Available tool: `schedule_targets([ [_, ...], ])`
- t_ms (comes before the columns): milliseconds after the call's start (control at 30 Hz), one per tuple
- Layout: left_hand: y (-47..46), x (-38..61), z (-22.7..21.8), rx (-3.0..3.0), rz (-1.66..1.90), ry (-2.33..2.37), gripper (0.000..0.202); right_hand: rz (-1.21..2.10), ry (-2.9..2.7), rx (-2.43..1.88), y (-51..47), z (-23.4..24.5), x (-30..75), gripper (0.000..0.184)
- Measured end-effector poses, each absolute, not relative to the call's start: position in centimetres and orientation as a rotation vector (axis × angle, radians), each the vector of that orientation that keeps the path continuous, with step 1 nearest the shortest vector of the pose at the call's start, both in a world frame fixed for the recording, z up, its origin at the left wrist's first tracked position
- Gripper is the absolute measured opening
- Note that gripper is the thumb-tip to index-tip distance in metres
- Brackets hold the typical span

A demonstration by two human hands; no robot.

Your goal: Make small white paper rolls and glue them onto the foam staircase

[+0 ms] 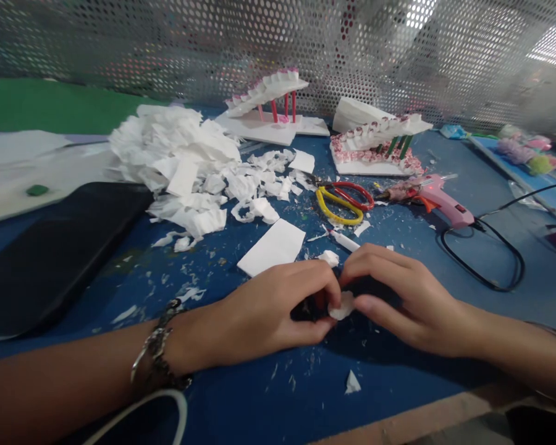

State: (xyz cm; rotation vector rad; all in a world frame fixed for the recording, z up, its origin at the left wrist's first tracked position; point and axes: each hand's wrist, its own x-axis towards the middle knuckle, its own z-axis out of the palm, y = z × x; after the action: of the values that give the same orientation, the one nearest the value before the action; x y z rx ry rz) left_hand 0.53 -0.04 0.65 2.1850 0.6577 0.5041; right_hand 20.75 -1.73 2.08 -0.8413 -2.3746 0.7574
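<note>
Both my hands meet low over the blue table [241,395]. My left hand [264,312] is closed, its fingers pinched on a small white foam piece [341,305], with something dark partly hidden under the fingers. My right hand [405,296] pinches the same white piece from the other side, thumb and fingers pressed together. A bracelet [160,346] circles my left wrist. A white rectangular foam sheet [272,247] lies just beyond my left hand.
A pile of white scraps [180,154] sits at the back left, beside a black pad [50,247]. Yellow and red scissors [345,201], a pink glue gun [438,201] with black cord [486,262], and two white foam models [269,102] [375,145] stand behind. Perforated metal screen closes the back.
</note>
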Motion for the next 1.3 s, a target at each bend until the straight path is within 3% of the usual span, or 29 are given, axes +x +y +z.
schedule_targets([
  [100, -0.13, 0.39, 0.71, 2.176, 0.512, 0.648, 0.01, 0.879, -2.397, -0.871, -1.75, 2.11, 20.74, 0.019],
  [433, -0.17, 0.34, 0.62, 2.124, 0.551, 0.695, 0.023, 0.867, -2.318, -0.946, -2.01, 1.64, 20.54, 0.009],
  [1300, -0.26, 0.27, 0.48, 2.166, 0.566, 0.761, 0.016, 0.819, -2.335, -0.899, -2.1, 1.81, 20.35, 0.006],
])
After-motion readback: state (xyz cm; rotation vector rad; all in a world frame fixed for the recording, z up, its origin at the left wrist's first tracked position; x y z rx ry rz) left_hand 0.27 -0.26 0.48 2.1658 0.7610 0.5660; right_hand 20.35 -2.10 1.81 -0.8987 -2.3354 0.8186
